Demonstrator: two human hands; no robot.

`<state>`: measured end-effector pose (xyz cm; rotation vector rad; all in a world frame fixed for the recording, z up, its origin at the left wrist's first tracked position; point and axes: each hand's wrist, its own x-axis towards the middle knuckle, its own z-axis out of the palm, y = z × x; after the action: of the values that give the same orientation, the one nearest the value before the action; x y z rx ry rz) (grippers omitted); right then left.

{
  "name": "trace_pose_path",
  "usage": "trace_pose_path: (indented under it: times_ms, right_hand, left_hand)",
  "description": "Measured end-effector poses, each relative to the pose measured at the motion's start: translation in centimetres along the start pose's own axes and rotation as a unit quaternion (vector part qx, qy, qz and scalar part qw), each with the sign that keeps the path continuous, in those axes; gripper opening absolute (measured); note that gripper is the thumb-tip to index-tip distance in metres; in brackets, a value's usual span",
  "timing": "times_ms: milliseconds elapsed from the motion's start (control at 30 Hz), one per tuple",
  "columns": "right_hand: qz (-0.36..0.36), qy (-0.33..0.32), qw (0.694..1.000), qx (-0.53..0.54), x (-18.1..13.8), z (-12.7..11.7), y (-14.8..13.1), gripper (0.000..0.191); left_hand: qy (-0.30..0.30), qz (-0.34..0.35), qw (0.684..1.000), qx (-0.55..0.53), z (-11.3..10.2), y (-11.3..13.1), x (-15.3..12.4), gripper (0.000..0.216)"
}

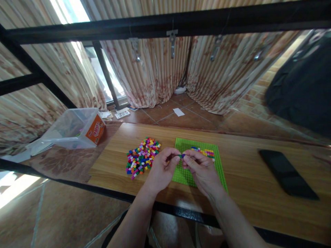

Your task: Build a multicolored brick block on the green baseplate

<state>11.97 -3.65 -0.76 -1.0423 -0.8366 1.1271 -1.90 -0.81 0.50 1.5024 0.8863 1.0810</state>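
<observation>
My left hand (165, 166) and my right hand (200, 168) meet over the left part of a green baseplate (184, 177). Fingertips of both hands pinch small toy bricks: a dark green brick (179, 156) is in the left, a purple-blue brick (183, 155) in the right. The two bricks touch or nearly touch; whether they are joined I cannot tell. Rows of coloured bricks (207, 152) sit on the baseplate's upper part, partly hidden behind my right hand. Left of my left hand lies a loose pile of multicoloured bricks (142, 158).
A black phone-like slab (288, 174) lies at the right of the wooden table (245, 172). On the floor to the left stands a clear plastic bin (69, 129) with an orange label. A black metal bar (155, 23) crosses above, before the curtains (155, 72).
</observation>
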Motion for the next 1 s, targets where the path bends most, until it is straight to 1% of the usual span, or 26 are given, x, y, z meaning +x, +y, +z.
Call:
trace_pose_path:
  times_ms: [67, 100, 167, 200, 233, 267, 333, 400, 500, 600, 700, 800, 1000]
  right_hand:
    - [-0.020, 0.005, 0.998, -0.054, 0.2, -1.2, -0.5, 0.020]
    - [-0.035, 0.018, 0.995, -0.089, 0.2, -2.0, -0.8, 0.019]
    - [-0.066, 0.065, 0.982, -0.163, 0.4, -4.1, -1.3, 0.020]
    - [-0.080, 0.091, 0.972, -0.199, 0.4, -5.2, -1.5, 0.020]
    - [-0.090, 0.102, 0.961, -0.241, 0.4, -6.2, -1.6, 0.020]
    - [-0.106, 0.106, 0.946, -0.288, 0.4, -7.1, -1.7, 0.021]
    - [-0.130, 0.088, 0.916, -0.369, 0.2, -8.2, -1.6, 0.022]
    - [-0.150, 0.062, 0.891, -0.425, 0.0, -8.4, -1.4, 0.022]
    - [-0.180, 0.035, 0.863, -0.472, 0.0, -7.5, -0.8, 0.021]
    - [-0.205, 0.038, 0.836, -0.508, 0.2, -6.6, -0.3, 0.021]
    - [-0.219, 0.048, 0.814, -0.536, 0.6, -6.5, -0.1, 0.021]
    - [-0.219, 0.053, 0.807, -0.546, 0.8, -6.7, 0.1, 0.019]
    - [-0.223, 0.059, 0.811, -0.538, 1.1, -6.8, 0.5, 0.017]
  left_hand:
    - [0.027, -0.005, 1.000, -0.009, 0.2, 0.1, 0.2, 0.007]
    - [0.040, -0.009, 0.999, -0.009, 0.3, 0.0, 0.3, 0.006]
    - [0.054, -0.031, 0.998, 0.002, 0.4, -0.4, 0.5, 0.005]
    - [0.057, -0.045, 0.997, 0.014, 0.5, -0.7, 0.6, 0.005]
    - [0.058, -0.060, 0.996, 0.028, 0.6, -1.0, 0.7, 0.005]
    - [0.059, -0.074, 0.995, 0.042, 0.7, -1.4, 0.8, 0.006]
    - [0.057, -0.091, 0.992, 0.064, 1.0, -2.0, 0.8, 0.008]
    - [0.055, -0.098, 0.991, 0.069, 1.5, -2.3, 0.7, 0.009]
    - [0.050, -0.098, 0.992, 0.058, 2.3, -2.4, 0.6, 0.008]
    - [0.034, -0.088, 0.994, 0.052, 2.9, -2.2, 0.5, 0.010]
    - [0.008, -0.082, 0.996, 0.037, 3.3, -1.9, 0.5, 0.012]
    - [-0.012, -0.084, 0.996, 0.015, 3.6, -1.8, 0.4, 0.012]
    - [-0.031, -0.081, 0.996, -0.003, 4.0, -1.6, 0.0, 0.010]
